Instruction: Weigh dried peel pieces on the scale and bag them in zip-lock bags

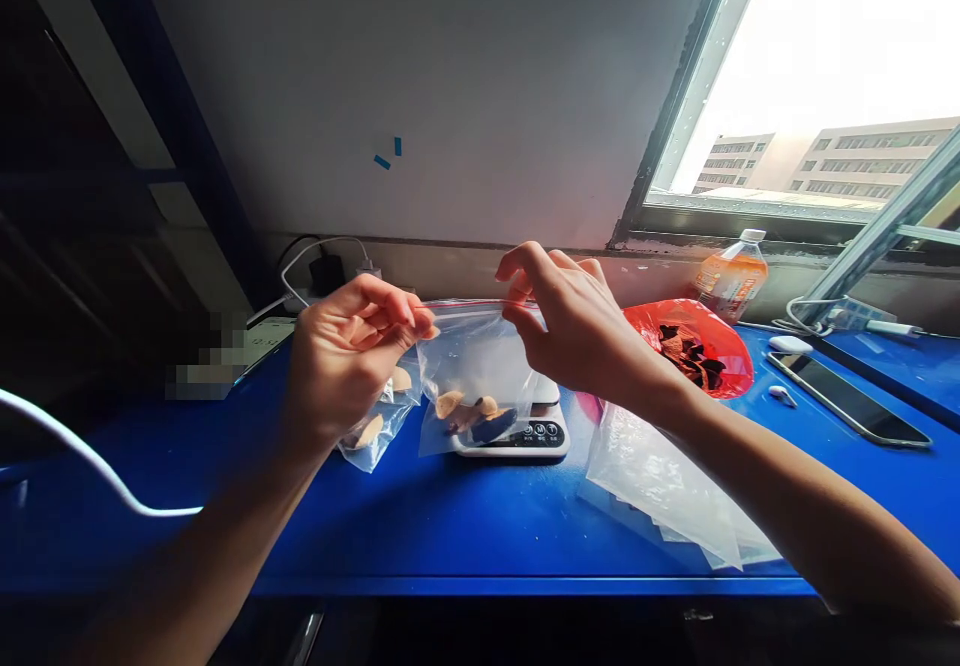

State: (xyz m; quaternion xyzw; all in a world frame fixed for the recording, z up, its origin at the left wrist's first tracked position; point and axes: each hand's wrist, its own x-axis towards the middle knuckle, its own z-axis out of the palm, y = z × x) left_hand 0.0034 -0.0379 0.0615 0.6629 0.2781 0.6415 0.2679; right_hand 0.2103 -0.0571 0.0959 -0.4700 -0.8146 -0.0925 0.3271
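My left hand [349, 351] is closed in a pinch on the upper left corner of a clear zip-lock bag [480, 356] with a red seal line. At the bag's upper right, my right hand [562, 316] has its thumb and a finger at the top edge, while the index finger arches above it. The seal line is stretched straight between both hands. A few tan and dark dried pieces [450, 404] lie in the bottom of the bag. It hangs upright in front of a white digital scale [551, 441], partly hiding it.
Left of the scale lies another clear bag [371, 446] with pale slices. On the right are a red bag [739, 361] of dark dried pieces, stacked clear bags [667, 481], a phone [855, 401], an earbud [782, 396], its case [790, 344] and an orange drink bottle [731, 276].
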